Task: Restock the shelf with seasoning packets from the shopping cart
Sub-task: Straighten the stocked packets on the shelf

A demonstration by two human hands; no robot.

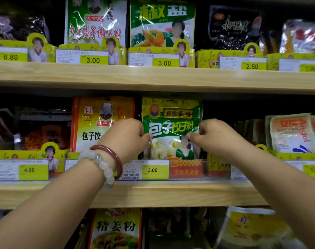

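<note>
A green seasoning packet (171, 121) with white and yellow lettering stands upright in a slot on the middle wooden shelf (153, 193). My left hand (125, 137), with a white bead bracelet and a red bangle on the wrist, pinches the packet's left edge. On the other side, my right hand (214, 137) pinches its right edge. The packet's lower part sits behind the clear price rail (146, 170). The shopping cart is out of view.
An orange and white packet (92, 123) stands just left of the green one. Dark packets fill the far left, pale ones (293, 133) the far right. The upper shelf (153, 78) and the shelf below hold more packets behind yellow price tags.
</note>
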